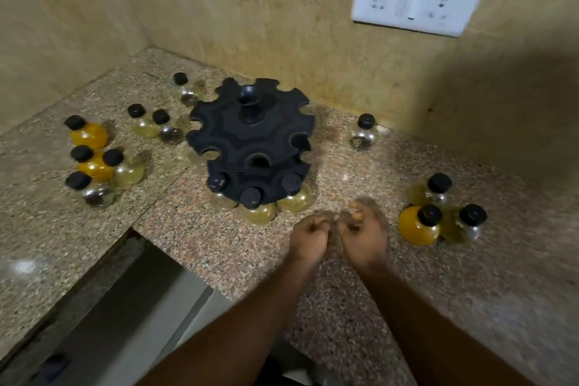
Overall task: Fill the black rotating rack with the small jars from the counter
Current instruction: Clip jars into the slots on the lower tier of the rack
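Note:
The black rotating rack (250, 138) stands on the granite counter near the corner. Its top tier's slots hold nothing; three small black-capped jars (255, 204) hang in the lower tier's front slots. Several jars (91, 163) stand in a group at the left, more (156, 125) sit behind them, one (363, 131) stands alone at the right, and three (438, 216) cluster further right. My left hand (310, 238) and my right hand (363, 229) hover side by side in front of the rack, blurred, fingers curled, with nothing in them.
Beige tiled walls meet in a corner behind the rack. A white switch and socket plate (413, 3) is on the right wall. The counter (238, 260) has an inner edge at the lower left, dropping to a grey floor (131, 307).

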A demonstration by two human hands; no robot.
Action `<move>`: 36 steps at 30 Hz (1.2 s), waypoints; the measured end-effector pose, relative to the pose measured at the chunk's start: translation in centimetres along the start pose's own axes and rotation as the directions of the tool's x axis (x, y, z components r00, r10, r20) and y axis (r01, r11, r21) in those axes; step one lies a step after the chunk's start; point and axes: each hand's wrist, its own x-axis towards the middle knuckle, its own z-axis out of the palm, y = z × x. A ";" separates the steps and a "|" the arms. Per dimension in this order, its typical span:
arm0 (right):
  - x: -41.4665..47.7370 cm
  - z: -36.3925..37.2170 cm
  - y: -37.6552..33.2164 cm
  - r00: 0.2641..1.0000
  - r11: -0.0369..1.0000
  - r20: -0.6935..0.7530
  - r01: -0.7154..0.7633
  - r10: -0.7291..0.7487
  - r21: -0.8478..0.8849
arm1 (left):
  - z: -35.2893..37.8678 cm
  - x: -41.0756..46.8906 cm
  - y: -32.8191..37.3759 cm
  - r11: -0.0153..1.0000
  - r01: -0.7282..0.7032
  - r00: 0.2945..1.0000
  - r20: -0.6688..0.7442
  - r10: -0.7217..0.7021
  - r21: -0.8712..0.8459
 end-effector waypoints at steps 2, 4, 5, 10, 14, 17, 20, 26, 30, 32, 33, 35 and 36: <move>-0.5 -1.2 1.2 0.996 0.997 -0.061 -0.064 0.066 0.038 | 1.7 0.3 0.0 0.976 -0.118 0.991 0.090 0.103 0.181; -0.9 -3.0 3.0 0.977 0.986 -0.157 -0.132 0.146 0.098 | 4.1 -0.1 0.5 0.902 -0.256 0.954 0.240 0.179 0.347; -1.1 -3.8 3.8 0.964 0.981 -0.197 -0.156 0.178 0.119 | 5.1 0.1 0.6 0.844 -0.328 0.929 0.306 0.208 0.423; -1.9 -7.6 5.7 0.903 0.961 -0.330 -0.248 0.275 0.122 | 8.4 1.3 0.0 0.301 -0.656 0.753 0.627 0.199 0.692; -0.7 -9.3 6.4 0.924 0.970 -0.297 -0.237 0.240 0.046 | 9.6 1.9 -0.1 -0.009 -0.633 0.773 0.633 0.030 0.774; 0.5 -10.0 6.8 0.958 0.980 -0.218 -0.196 0.186 -0.027 | 10.0 1.8 0.5 -0.053 -0.592 0.805 0.586 -0.087 0.804; 1.4 -10.5 6.5 0.972 0.982 -0.173 -0.175 0.161 -0.069 | 9.9 1.4 1.0 -0.053 -0.589 0.808 0.585 -0.071 0.806; 2.3 -10.3 5.8 0.973 0.981 -0.172 -0.171 0.153 -0.096 | 9.4 2.7 1.1 0.168 -0.620 0.782 0.622 0.041 0.767; 3.1 -9.6 4.7 0.977 0.989 -0.186 -0.122 0.104 -0.086 | 8.1 3.9 3.5 0.930 -0.212 0.957 0.258 0.135 0.300; 3.8 -9.0 3.7 0.984 0.995 -0.168 -0.074 0.062 -0.071 | 6.9 5.1 4.2 0.991 0.069 0.995 0.085 -0.059 -0.115; 4.2 -8.5 3.1 0.989 0.997 -0.147 -0.040 0.030 -0.064 | 6.1 5.6 4.2 0.944 0.137 0.990 0.049 -0.129 -0.299; 5.1 -7.3 1.9 0.996 0.999 -0.089 0.021 -0.025 -0.049 | 5.0 5.7 4.4 0.835 0.166 0.981 0.004 -0.192 -0.525; 5.5 -6.7 1.3 0.997 0.998 -0.061 0.043 -0.046 -0.043 | 4.6 5.6 4.5 0.801 0.175 0.975 -0.013 -0.222 -0.573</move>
